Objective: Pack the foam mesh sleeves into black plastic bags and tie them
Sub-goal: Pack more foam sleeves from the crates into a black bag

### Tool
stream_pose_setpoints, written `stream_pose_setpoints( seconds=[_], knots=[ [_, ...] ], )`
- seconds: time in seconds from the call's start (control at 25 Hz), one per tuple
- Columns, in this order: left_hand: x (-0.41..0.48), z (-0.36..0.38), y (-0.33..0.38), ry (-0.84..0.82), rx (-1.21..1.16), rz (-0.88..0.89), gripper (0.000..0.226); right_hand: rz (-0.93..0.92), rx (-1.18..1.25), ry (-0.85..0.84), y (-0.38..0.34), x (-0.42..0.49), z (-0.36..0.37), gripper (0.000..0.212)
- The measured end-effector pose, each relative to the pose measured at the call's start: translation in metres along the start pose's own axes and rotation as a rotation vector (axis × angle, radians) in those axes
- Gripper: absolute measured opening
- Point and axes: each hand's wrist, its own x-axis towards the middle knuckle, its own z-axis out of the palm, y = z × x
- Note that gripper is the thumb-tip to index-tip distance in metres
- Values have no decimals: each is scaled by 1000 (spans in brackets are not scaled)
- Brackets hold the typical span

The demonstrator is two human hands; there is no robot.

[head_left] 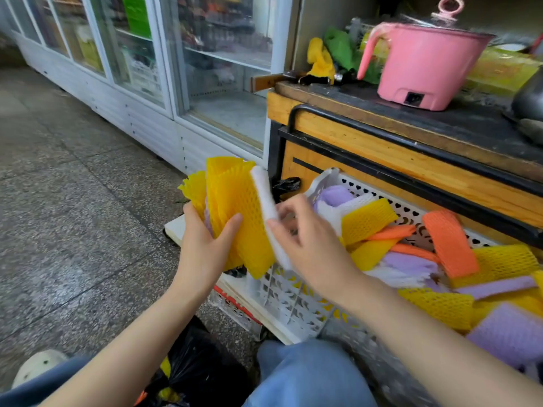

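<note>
My left hand (205,245) grips an upright stack of yellow foam mesh sleeves (235,207) above the floor. My right hand (308,239) pinches a white sleeve (266,207) and holds it against the right side of that stack. To the right, a white perforated basket (293,301) holds several loose sleeves in yellow, orange, purple and white (440,259). A black plastic bag (199,365) lies between my knees at the bottom, with yellow sleeves showing inside it.
A wooden counter (382,148) with a black rail stands behind the basket, and a pink pot (426,63) sits on top. Glass-door coolers (147,69) line the back left. Grey stone floor (73,201) stretches out to the left.
</note>
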Motion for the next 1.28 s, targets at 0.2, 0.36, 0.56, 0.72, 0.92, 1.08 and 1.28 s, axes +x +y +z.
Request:
stream_pose_setpoints(
  seconds=[0.2, 0.36, 0.56, 0.72, 0.92, 1.08, 1.28],
  knots=[
    [-31, -43, -22, -22, -150, -76, 18, 91, 57, -290, -13, 2, 68, 72],
    [-33, -73, -80, -61, -64, -222, 41, 235, 107, -360, -11, -3, 109, 102],
    [-51, -85, -115, -209, 85, -191, 38, 431, 72, -283, 19, -7, 149, 73],
    [-12, -73, -115, -200, 266, -58, 19, 583, 37, -322, 54, -12, 164, 62],
    [74, -22, -127, -237, 322, -122, 39, 625, 47, -360, 91, -23, 174, 61],
    [103, 12, -148, -450, 441, -251, 60, 598, 13, -345, 96, -22, 175, 61],
    [95, -17, -155, -262, 492, -174, 38, 604, 29, -377, 98, -28, 169, 63]
  ],
)
